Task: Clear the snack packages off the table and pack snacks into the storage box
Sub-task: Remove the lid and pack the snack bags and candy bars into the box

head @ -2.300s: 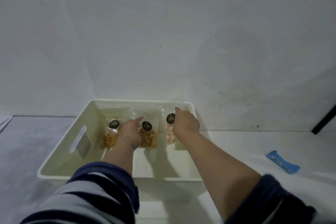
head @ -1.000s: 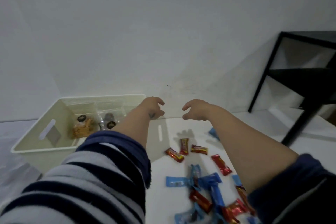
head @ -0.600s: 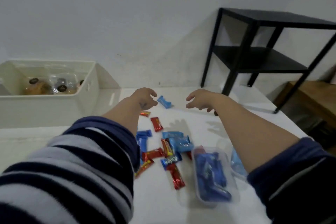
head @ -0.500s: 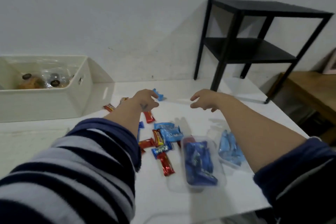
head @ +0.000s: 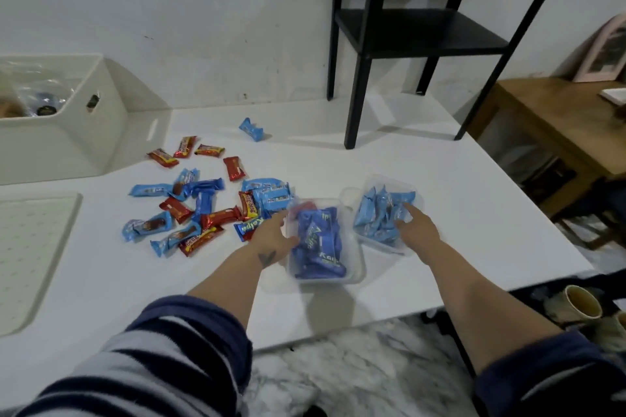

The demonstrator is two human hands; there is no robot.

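Dim cool light, soft shadows, blurred wide-angle edges

Smooth matt white table (head: 389, 159). Glossy foil red and blue snack wrappers (head: 206, 210). Two clear plastic tubs (head: 355, 267), slightly frosted. Cream matt plastic storage box (head: 67, 142). Black matt metal shelf (head: 416, 27). Brown wooden side table (head: 559, 118). Fuzzy striped cloth sleeve (head: 162, 366).
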